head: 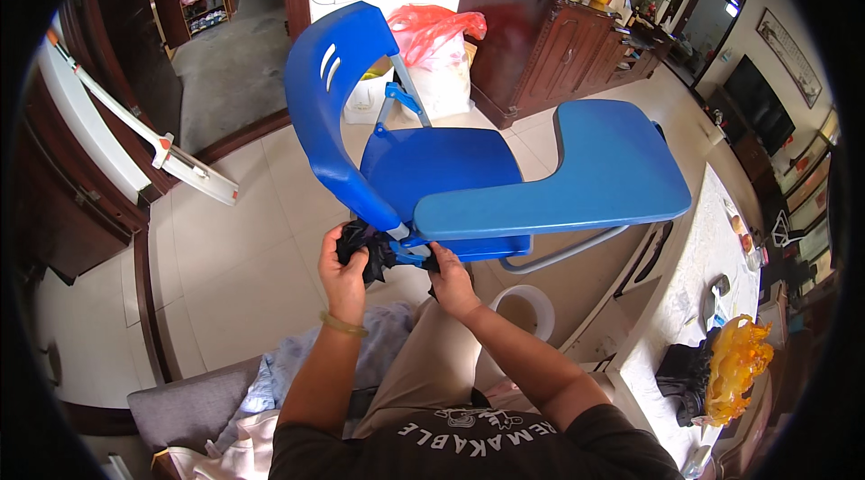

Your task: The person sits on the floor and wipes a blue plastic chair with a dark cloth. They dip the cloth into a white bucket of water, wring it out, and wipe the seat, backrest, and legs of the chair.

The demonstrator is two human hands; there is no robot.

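A blue folding chair with a plastic seat and a slotted backrest stands before me. Its blue tablet arm reaches out to the right. My left hand grips a bunched piece of black plastic or cloth beside the chair's hinge, under the lower end of the backrest. At the blue hinge bracket, just below the tablet arm's narrow end, my right hand pinches more of the same dark material. The chair frame hides part of this material between my hands.
A white bucket with murky liquid stands beside my right leg. On the right is a marble-topped table with an amber-coloured ornament. A flat mop leans at the left. Bags stand behind the chair; a grey sofa is lower left.
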